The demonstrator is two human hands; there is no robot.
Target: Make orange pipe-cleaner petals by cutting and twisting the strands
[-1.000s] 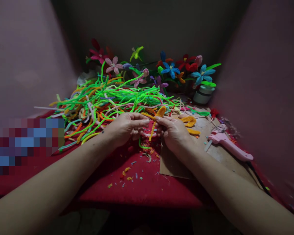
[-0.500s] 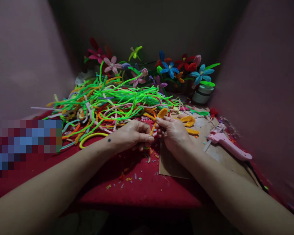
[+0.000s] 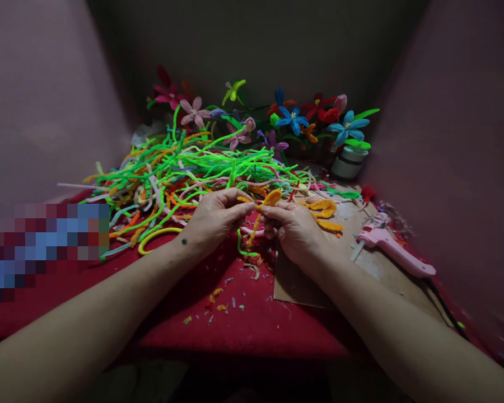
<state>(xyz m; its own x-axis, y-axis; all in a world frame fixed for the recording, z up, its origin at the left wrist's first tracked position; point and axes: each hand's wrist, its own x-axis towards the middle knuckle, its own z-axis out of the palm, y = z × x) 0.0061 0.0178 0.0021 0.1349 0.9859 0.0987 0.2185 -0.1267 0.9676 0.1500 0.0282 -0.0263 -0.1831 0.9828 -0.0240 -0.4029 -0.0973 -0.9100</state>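
Between my two hands is an orange pipe cleaner (image 3: 273, 197), bent into a loop at its upper end with a tail hanging down. My left hand (image 3: 218, 215) pinches it from the left between thumb and forefinger. From the right, my right hand (image 3: 296, 226) grips it just below the loop, fingers curled. The fingertips of both hands nearly meet. Just right of my right hand, more looped orange pipe cleaners (image 3: 325, 209) lie on a piece of cardboard (image 3: 302, 285).
A tangled heap of coloured pipe cleaners (image 3: 218, 162) lies behind my hands. Fuzzy flowers (image 3: 293, 119) stand at the back, near a whitish jar (image 3: 348, 163). A pink glue gun (image 3: 390, 246) rests on the cardboard. Scraps dot the red cloth (image 3: 235, 336).
My left hand has risen from the hanging tail to the pipe cleaner near the loop, beside my right fingertips. My right hand keeps its grip, and the loop now tilts lower.
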